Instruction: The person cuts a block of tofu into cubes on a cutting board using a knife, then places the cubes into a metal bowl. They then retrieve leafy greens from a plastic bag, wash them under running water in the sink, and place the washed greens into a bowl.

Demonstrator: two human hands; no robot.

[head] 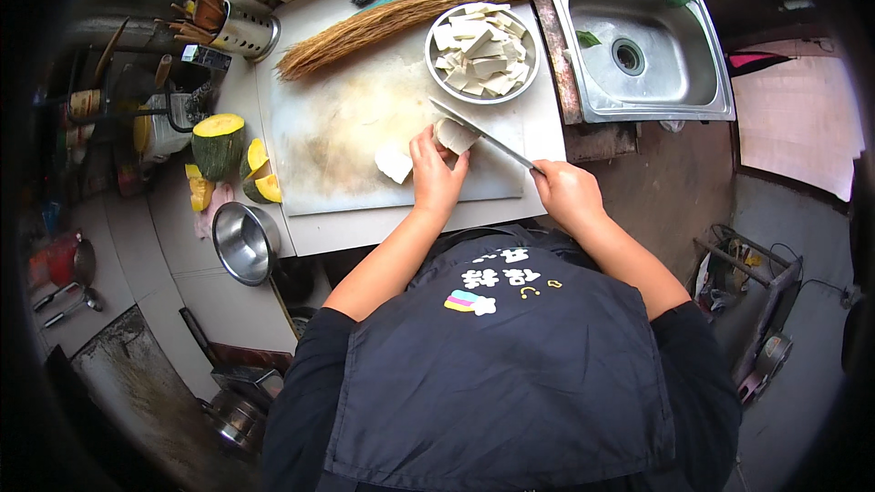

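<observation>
My left hand [438,171] holds a white block of food [456,137], perhaps tofu, between thumb and fingers on the stained white cutting board [328,178]. In my right hand [569,193] is the handle of a kitchen knife [502,145]; its blade slants up and left along the block's upper right side. Whether the blade has entered the block I cannot tell. Left of my left hand, another white piece [394,163] lies on the board. Just beyond the knife tip stands a metal bowl [435,77] heaped with white slices [482,48].
A straw whisk broom [383,24] lies across the board's far side. Cut green squash [218,147] and an empty steel bowl [246,244] are at the left. A utensil holder [249,31] stands at the far left corner, a steel sink [649,92] at the right.
</observation>
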